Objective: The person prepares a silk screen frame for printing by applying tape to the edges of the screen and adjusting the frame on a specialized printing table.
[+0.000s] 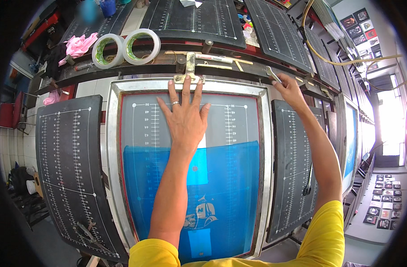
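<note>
My left hand (184,104) lies spread over the top of a silkscreen frame (115,129), a ring on one finger. Its fingertips reach the frame's far bar and the base of a pale metal bracket (191,66). The frame's mesh (145,178) is blue in its nearer part, where a small vehicle design (205,216) shows, and see-through beyond. At the rail to the right, my right hand (289,91) is closed around a small metal wrench (271,73), its jaw end pointing up and left.
Two clear tape rolls (142,46) stand by a pink cloth (80,43) on the rail. A marker (213,58) and thin wooden sticks lie beside the bracket. Black boards with white rulers flank the frame, one left (70,164), one right (285,178). A yellowish hose (321,51) hangs at upper right.
</note>
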Demonstrator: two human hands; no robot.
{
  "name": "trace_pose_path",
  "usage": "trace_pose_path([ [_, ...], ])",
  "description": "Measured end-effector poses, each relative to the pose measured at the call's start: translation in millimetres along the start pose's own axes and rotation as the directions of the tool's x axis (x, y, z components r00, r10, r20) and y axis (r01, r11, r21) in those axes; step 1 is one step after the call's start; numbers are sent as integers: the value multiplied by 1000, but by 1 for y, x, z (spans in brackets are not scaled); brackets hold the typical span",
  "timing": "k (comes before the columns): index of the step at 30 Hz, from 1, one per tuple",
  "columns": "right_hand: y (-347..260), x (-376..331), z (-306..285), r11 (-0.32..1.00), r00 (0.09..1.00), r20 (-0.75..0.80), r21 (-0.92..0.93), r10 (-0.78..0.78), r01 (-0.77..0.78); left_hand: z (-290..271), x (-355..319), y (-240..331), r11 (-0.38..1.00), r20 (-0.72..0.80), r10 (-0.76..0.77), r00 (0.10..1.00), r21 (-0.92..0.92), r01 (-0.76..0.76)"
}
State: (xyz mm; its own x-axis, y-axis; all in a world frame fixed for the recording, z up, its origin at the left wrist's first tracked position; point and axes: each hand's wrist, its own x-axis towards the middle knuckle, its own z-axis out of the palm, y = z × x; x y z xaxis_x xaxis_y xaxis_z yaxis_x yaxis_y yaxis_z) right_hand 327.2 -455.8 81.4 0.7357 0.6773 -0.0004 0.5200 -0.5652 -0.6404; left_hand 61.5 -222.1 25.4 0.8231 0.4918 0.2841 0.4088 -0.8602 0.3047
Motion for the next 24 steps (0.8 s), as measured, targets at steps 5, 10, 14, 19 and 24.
trace_pose_path([
  [5, 23, 4, 29, 998, 997, -73, 65, 26, -22, 1, 0, 1, 1000, 3, 0, 1000, -3, 0],
  [10, 16, 5, 35, 995, 992, -107, -67, 72, -79, 3, 0, -1, 1000, 16, -9, 1000, 3, 8],
  [14, 13, 9, 29, 991, 996, -60, -112, 70, -76, 4, 0, 0, 1000, 10, -5, 1000, 8, 5],
  [19, -6, 4, 24, 985, 993, -105, -165, -61, 43, -2, 0, -4, 1000, -2, -2, 1000, 3, 2],
  [24, -60, 13, 23, 981, 992, 4, -148, -128, 127, -2, -1, -5, 1000, 44, -15, 999, -25, 16],
])
